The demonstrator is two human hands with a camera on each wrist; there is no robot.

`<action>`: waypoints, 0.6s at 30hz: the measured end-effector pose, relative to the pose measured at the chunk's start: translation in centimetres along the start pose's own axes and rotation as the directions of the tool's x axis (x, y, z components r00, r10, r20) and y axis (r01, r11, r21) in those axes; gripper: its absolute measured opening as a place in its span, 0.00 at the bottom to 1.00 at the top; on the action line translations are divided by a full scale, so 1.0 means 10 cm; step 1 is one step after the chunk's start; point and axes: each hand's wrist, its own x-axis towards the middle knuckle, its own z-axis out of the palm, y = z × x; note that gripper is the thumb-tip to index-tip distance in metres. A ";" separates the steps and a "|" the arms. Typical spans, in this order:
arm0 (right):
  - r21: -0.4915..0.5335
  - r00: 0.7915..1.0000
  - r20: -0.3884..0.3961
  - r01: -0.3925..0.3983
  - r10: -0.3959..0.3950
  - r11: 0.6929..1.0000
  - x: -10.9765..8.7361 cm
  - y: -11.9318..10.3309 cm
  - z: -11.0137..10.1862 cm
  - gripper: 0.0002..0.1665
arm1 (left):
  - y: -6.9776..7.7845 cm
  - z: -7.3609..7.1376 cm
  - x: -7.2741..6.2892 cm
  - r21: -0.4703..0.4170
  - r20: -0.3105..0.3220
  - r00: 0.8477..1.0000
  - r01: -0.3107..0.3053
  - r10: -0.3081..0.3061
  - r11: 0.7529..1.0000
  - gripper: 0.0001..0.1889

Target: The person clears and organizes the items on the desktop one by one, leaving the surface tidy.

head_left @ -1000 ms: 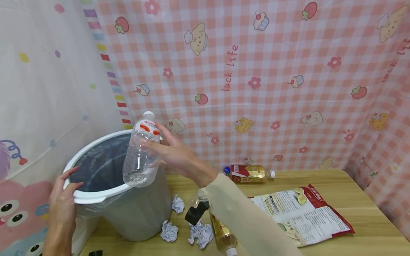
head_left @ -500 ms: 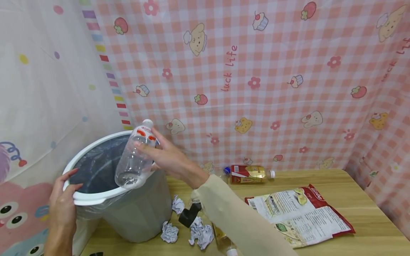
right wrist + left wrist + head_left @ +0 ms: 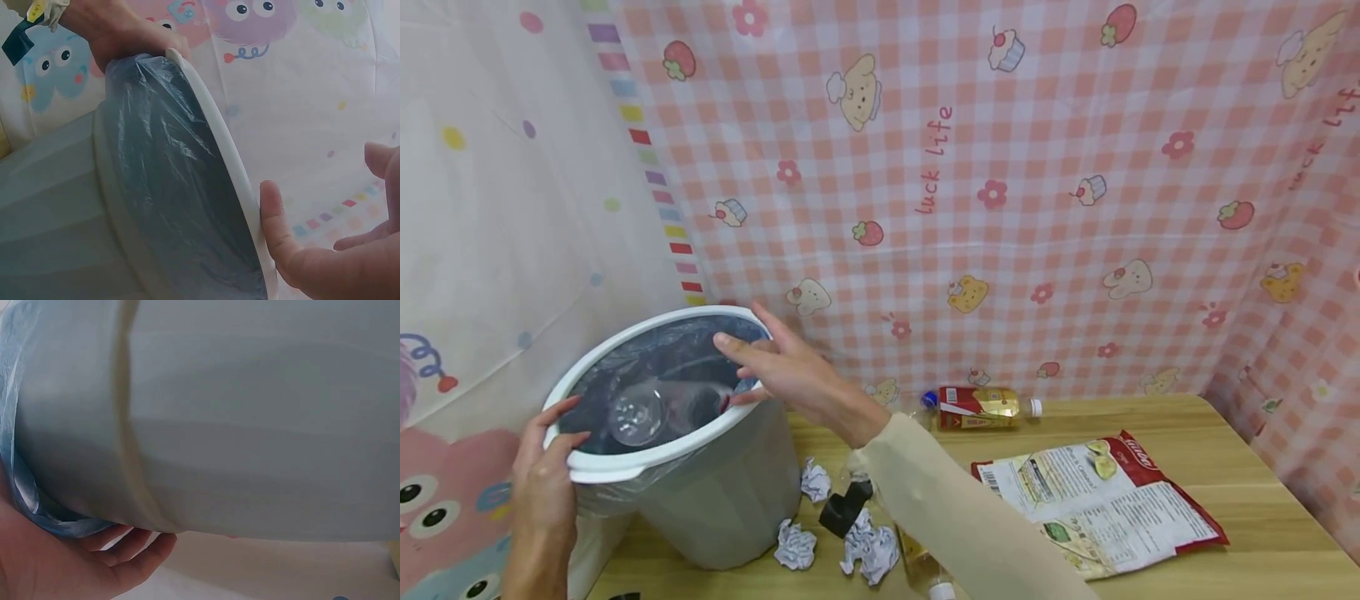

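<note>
A grey trash bin (image 3: pixel 730 492) with a white rim and a clear plastic liner stands at the left of the head view. My left hand (image 3: pixel 546 475) grips the rim on its near left side, fingers over the edge. In the left wrist view its fingers (image 3: pixel 147 559) lie along the outside of the bin. My right hand (image 3: pixel 793 371) is at the rim's right side, fingers spread and nothing in its grasp; one finger (image 3: pixel 274 206) is right at the rim in the right wrist view. Inside the bin is a clear plastic bottle (image 3: pixel 640 412), its base facing up.
Three crumpled paper balls (image 3: pixel 871 546) lie on the wooden table (image 3: pixel 1247 500) right of the bin. A bottle with a red and gold label (image 3: pixel 977 408) lies by the back curtain. Another bottle (image 3: pixel 925 567) is partly under the right sleeve. A chip bag (image 3: pixel 1105 500) lies at right.
My right hand has let go of the clear plastic bottle, which has dropped from above the rim into the bin. My right fingers have spread. The left hand keeps its place on the rim.
</note>
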 end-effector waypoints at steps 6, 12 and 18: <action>-0.060 0.999 0.018 0.035 -0.034 0.998 -0.09 0.03 -0.03 0.43 | -0.01 0.00 0.00 0.054 -0.011 1.000 -0.005 0.005 0.999 0.26; -0.147 0.997 0.026 0.070 -0.067 0.987 -0.23 0.05 -0.14 0.40 | -0.02 0.01 0.00 0.040 -0.008 1.000 -0.010 0.011 0.999 0.26; -0.225 0.999 0.032 0.042 -0.035 0.973 -0.42 0.17 -0.37 0.39 | -0.02 0.01 -0.01 0.036 -0.008 1.000 -0.020 0.021 0.999 0.26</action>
